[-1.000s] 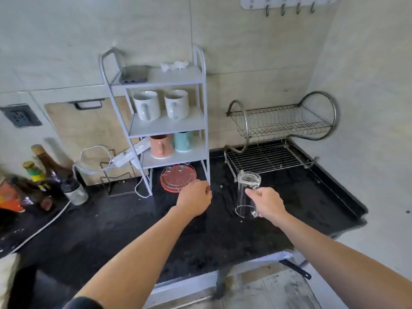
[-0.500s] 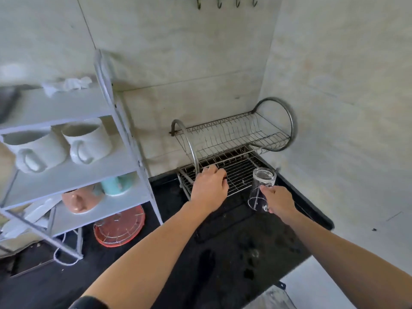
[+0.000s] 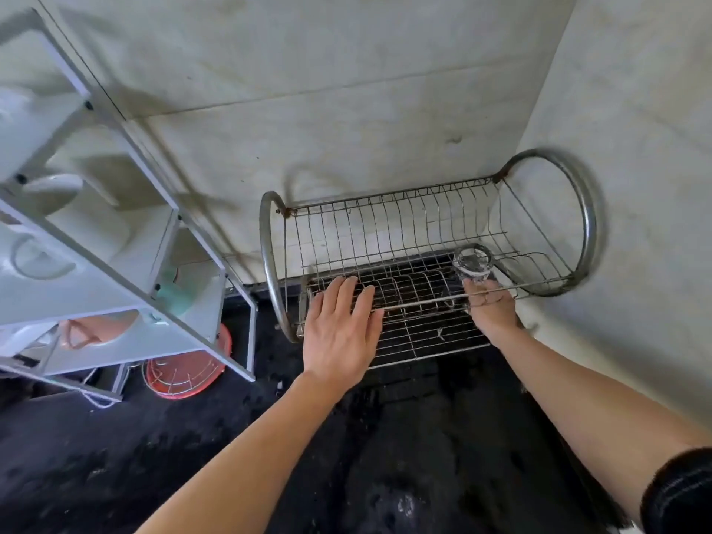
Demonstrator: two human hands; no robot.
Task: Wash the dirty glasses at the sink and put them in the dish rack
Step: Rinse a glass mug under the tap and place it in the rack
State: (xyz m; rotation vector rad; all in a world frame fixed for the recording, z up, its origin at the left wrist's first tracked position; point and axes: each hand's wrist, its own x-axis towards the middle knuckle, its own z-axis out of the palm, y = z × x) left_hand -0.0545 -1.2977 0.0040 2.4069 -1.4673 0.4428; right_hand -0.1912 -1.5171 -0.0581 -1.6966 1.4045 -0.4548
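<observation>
Glass [image 3: 473, 262] lifted to dish rack [image 3: 385, 225], right hand [image 3: 491, 310] grip clamped on it; left hand [image 3: 341, 333] flat, fingers straight.

Silver dish rack [image 3: 424, 240], black counter [image 3: 192, 456]

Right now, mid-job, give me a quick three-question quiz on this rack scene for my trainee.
1. True or false: the left hand rests on the dish rack with its fingers straight.
2. Multiple choice: the right hand holds A) a mug, B) the glass, C) a plate.
3. Fill the gap: seen from the head camera, the glass is toward the rack's ___ end.

Key: 1 true; 2 B; 3 right.
</observation>
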